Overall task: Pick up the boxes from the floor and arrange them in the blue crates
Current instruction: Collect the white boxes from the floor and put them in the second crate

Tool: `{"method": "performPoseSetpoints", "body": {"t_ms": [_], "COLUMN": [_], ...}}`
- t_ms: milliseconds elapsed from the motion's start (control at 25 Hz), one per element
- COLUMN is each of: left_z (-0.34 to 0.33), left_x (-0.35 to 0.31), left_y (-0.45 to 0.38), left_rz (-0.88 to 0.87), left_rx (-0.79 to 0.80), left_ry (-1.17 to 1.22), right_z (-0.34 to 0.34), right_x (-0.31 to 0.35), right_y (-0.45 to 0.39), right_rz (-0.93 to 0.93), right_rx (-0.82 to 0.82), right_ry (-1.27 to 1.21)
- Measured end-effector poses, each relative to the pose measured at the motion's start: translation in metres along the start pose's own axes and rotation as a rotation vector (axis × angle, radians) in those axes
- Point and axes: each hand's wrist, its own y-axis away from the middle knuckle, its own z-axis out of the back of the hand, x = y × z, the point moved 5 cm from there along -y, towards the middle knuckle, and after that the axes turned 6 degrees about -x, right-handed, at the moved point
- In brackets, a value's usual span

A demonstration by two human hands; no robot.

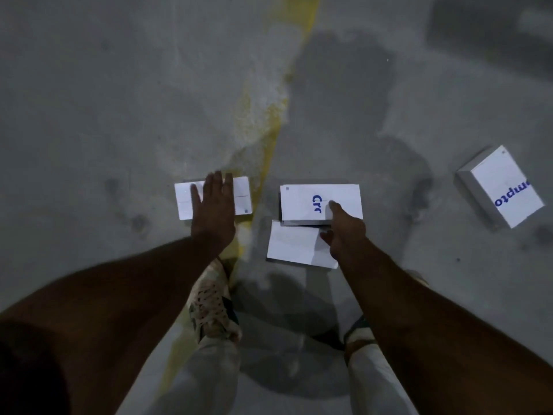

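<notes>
4 white boxes lie on a grey concrete floor [119, 85] crossed by a worn yellow painted line [269, 139]. The left hand [214, 209] is spread flat, fingers straight, over the left box [242, 194], which sits just left of the line; thin lines and a small square mark show on its top, but no readable words. The right hand [344, 232] reaches to the lettered middle box [321, 202], its fingers curled over the near edge and the thumb below — it seems to be taking hold, though the grip is partly hidden. Blue letters on this box read "Cr", the rest covered by the fingers. Just below it, touching or slightly under it, lies a plain box [294, 245] with no print visible. Well apart at the right edge, a tilted box [505, 187] shows blue letters upside down — "mpto", cut off by the frame. A patterned shoe [209, 307] stands near the line.
</notes>
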Motion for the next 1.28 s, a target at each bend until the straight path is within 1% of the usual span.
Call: {"method": "performPoseSetpoints", "body": {"t_ms": [120, 200, 320, 360, 400, 440, 520, 560, 600, 640, 680, 760, 840, 920, 1000, 1040, 1120, 1160, 1280], "left_z": [-0.004, -0.001, 0.012, 0.02, 0.027, 0.032, 0.038, 0.04, 0.045, 0.05, 0.051, 0.056, 0.055, 0.052, 0.047, 0.045, 0.043, 0.044, 0.034], "left_x": [0.007, 0.007, -0.005, -0.012, -0.018, -0.022, -0.036, -0.047, -0.061, -0.076, -0.089, -0.107, -0.111, -0.111, -0.113, -0.115, -0.119, -0.119, -0.109], "left_y": [-0.012, -0.017, -0.014, -0.012, -0.011, -0.011, -0.016, -0.016, -0.013, -0.008, -0.003, 0.004, 0.007, 0.011, 0.02, 0.024, 0.033, 0.039, 0.058], "left_rz": [-0.031, -0.074, -0.046, -0.003, 0.073, 0.161, 0.36, 0.425, 0.431, 0.403, 0.357, 0.305, 0.271, 0.242, 0.272, 0.288, 0.335, 0.388, 0.523], "left_rx": [-0.097, -0.127, -0.098, -0.108, -0.112, -0.081, 0.063, 0.168, 0.252, 0.311, 0.337, 0.339, 0.371, 0.452, 0.552, 0.587, 0.628, 0.652, 0.68], "left_ry": [-0.069, -0.003, 0.155, 0.26, 0.417, 0.63, 1.125, 1.295, 1.38, 1.406, 1.42, 1.465, 1.521, 1.547, 1.531, 1.56, 1.684, 1.737, 1.829], "right_z": [-0.011, -0.015, -0.01, -0.006, 0.0, 0.007, 0.023, 0.026, 0.026, 0.023, 0.017, 0.005, 0.005, 0.012, 0.019, 0.02, 0.02, 0.018, 0.014], "right_x": [-0.004, -0.002, 0.002, 0.006, 0.012, 0.018, 0.036, 0.042, 0.047, 0.05, 0.051, 0.052, 0.053, 0.057, 0.058, 0.056, 0.051, 0.048, 0.037], "right_y": [-0.018, -0.021, -0.013, -0.008, -0.003, 0.0, 0.012, 0.022, 0.034, 0.046, 0.058, 0.073, 0.073, 0.064, 0.057, 0.056, 0.055, 0.056, 0.052], "right_rz": [-0.075, -0.065, -0.055, -0.02, 0.039, 0.125, 0.371, 0.481, 0.571, 0.631, 0.645, 0.582, 0.52, 0.528, 0.556, 0.55, 0.52, 0.516, 0.457], "right_rx": [0.038, 0.075, 0.059, 0.063, 0.062, 0.041, -0.031, -0.035, -0.014, 0.038, 0.115, 0.264, 0.336, 0.347, 0.353, 0.36, 0.361, 0.363, 0.425], "right_ry": [-0.03, -0.065, -0.233, -0.3, -0.343, -0.312, -0.06, 0.074, 0.175, 0.235, 0.263, 0.297, 0.344, 0.391, 0.41, 0.397, 0.359, 0.366, 0.377]}}
